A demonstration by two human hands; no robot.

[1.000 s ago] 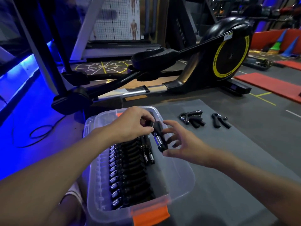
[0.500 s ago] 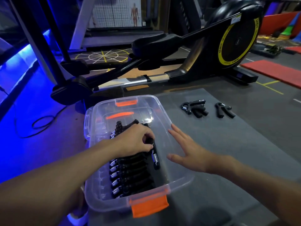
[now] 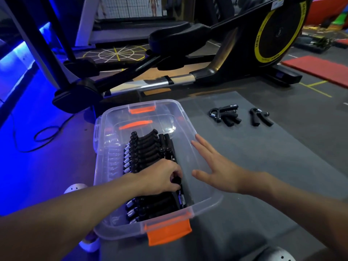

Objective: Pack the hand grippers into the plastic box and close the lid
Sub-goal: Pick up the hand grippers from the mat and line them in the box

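A clear plastic box (image 3: 204, 201) with orange latches stands open on the grey mat. Inside it lies a row of several black hand grippers (image 3: 145, 149) with steel springs. My left hand (image 3: 162, 178) is down in the box, its fingers curled round one black hand gripper (image 3: 178, 193) at the right end of the row. My right hand (image 3: 216, 166) hovers flat over the box's right rim, fingers straight and spread, holding nothing. More hand grippers (image 3: 225, 114) lie in a small pile on the mat beyond the box, and a single one (image 3: 259, 117) lies to their right.
A black elliptical trainer (image 3: 235, 53) with a yellow-ringed flywheel stands just behind the box. A black cable (image 3: 43, 136) loops on the blue-lit floor at left. Red mats (image 3: 320, 70) lie far right. White shoes (image 3: 75, 188) show near the box's left corner.
My left hand has carried the gripper down into the box and toward its near end. My right hand let go of it and opened flat beside the box's right rim.
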